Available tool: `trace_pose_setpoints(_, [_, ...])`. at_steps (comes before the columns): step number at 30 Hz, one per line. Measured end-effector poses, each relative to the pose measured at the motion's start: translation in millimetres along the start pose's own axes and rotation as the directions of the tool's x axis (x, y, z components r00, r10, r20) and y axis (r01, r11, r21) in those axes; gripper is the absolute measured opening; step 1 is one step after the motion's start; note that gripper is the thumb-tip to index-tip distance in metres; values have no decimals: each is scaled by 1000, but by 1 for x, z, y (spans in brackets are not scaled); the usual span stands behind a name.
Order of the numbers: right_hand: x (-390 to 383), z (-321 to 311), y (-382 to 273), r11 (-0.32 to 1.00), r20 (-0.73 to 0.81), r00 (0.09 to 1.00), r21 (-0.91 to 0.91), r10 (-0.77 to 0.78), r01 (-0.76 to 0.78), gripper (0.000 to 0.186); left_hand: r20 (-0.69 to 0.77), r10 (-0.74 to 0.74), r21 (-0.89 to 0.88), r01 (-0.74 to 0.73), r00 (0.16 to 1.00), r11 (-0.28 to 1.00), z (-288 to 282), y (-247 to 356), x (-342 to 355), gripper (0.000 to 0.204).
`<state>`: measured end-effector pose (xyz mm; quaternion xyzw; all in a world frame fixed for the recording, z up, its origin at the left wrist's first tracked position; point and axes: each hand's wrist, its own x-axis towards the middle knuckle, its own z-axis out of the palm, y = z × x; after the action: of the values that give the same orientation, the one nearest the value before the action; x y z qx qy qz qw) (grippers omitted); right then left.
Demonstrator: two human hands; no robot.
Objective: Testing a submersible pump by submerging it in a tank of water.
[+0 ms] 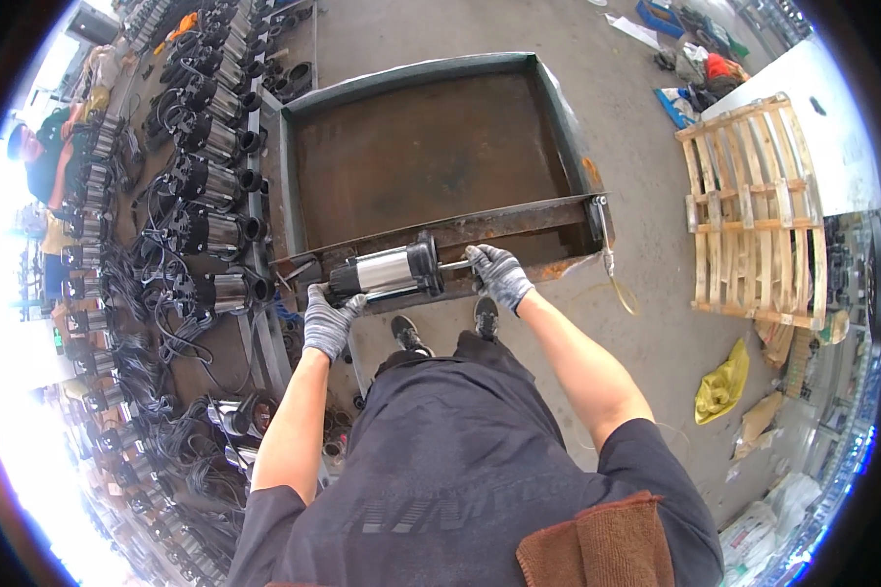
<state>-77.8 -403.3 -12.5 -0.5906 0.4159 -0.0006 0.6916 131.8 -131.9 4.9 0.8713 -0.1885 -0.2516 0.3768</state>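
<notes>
A pump [386, 270] with a polished steel cylinder and black ends lies on its side over the near rim of a metal tank [543, 89] with a rust-brown inside. My left hand [331, 323], in a grey knit glove, grips the pump's left end with fingers curled at it. My right hand [499, 277], gloved alike, is closed on a short metal rod [454, 265] at the pump's right end. A metal fitting with a thin pale hose [625, 289] hangs at the tank's right corner. Loose tools [294, 274] lie by the tank's near left corner.
Rows of similar pumps [206, 181] with coiled black cables fill my left. Another person [44, 166] is at the far left. At the right are a wooden pallet [754, 223], a yellow bag [720, 386] and cardboard. A blue tray [660, 18] and assorted items lie at the back right.
</notes>
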Motion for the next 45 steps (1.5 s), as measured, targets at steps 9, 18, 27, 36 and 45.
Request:
trace_pose_setpoints(9, [-2,-4,-24,985,15,985,-13,172,-172,41,-31,6,139,-2,1000,990,0,21,-4,70])
trace_pose_setpoints(18, [-52,-117,0,713,-667,463,-694,-584,-100,35,-29,-7,48,8,1000,999,-5,17,-6,64])
trace_pose_setpoints(27, [-2,-191,-7,964,-734,672,-103,92,-245,60,9,-4,-29,4,1000,1000,-5,13,-6,66])
trace_pose_setpoints(36, [8,-130,-32,890,-536,712,-313,-453,331,13,-18,-15,123,18,1000,992,-6,39,-10,65])
trace_pose_setpoints(45, [0,-33,7,911,-100,995,413,27,17,16,28,-7,138,3,1000,990,-10,33,-3,72])
